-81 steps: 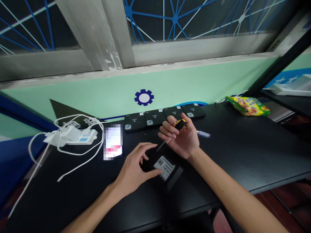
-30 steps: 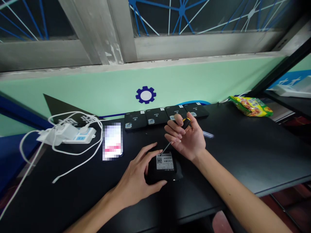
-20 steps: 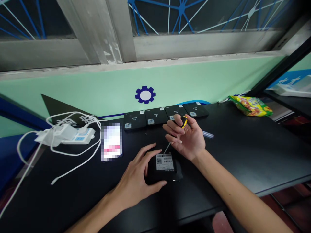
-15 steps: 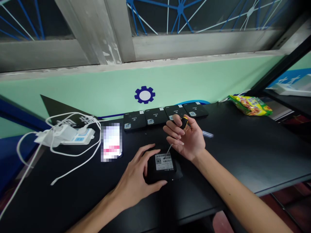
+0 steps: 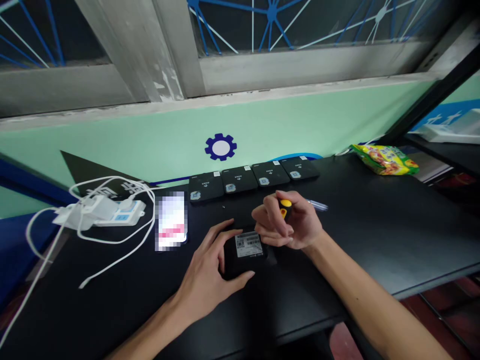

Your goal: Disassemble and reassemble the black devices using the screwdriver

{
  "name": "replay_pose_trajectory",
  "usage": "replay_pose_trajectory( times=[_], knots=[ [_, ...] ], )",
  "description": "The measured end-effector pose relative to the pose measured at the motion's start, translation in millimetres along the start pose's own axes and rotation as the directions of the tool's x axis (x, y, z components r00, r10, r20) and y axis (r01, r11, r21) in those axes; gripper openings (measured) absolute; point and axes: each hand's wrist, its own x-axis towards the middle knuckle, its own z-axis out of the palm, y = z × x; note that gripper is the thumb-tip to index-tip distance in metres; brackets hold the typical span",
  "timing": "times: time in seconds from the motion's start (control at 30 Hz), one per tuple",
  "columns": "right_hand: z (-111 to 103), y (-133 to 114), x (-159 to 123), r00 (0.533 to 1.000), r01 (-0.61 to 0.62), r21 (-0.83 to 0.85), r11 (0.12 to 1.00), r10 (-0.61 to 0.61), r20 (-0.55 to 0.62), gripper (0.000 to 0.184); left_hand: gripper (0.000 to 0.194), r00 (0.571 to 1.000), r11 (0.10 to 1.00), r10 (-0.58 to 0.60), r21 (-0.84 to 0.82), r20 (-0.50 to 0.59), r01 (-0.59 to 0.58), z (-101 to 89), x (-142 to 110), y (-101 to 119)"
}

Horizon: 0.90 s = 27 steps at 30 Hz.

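A small flat black box with a white printed label on its upper face lies on the dark tabletop in front of me. My left hand grips it from the left, fingers along the far edge and thumb along the near edge. Above its right side, my right hand is closed around a screwdriver with a black and yellow handle. The screwdriver's shaft and tip are hidden behind my right fingers, so I cannot tell whether the tip touches the box.
Several similar black boxes stand in a row by the wall. Left of my hands lie a phone with a blurred screen and a white power strip with cables. A pen-like item and a yellow-green snack bag are rightward.
My right hand has turned over and lowered slightly, tilting the screwdriver so that its handle end shows and its shaft is hidden. The left hand keeps its hold on the box.
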Motion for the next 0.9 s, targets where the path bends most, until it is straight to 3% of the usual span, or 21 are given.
replay_pose_trajectory(
  times=[0.47,0.7,0.9],
  knots=[
    [-9.7,16.4,-1.3,0.992,-0.03,-0.139,0.99,0.047,0.116,0.055,0.061,0.997,0.998,0.064,0.028,-0.037,-0.063,0.3,-0.3,-4.9],
    [-10.2,15.3,-3.2,0.973,-0.118,-0.185,0.976,0.151,0.176,0.039,0.052,0.994,0.993,0.09,0.081,-0.054,-0.086,1.8,0.2,-4.2],
    [-4.9,12.7,-1.6,0.977,-0.093,-0.143,0.985,0.118,0.176,0.027,0.044,0.995,0.992,0.083,0.097,-0.055,-0.078,1.9,-1.3,-4.5]
  ],
)
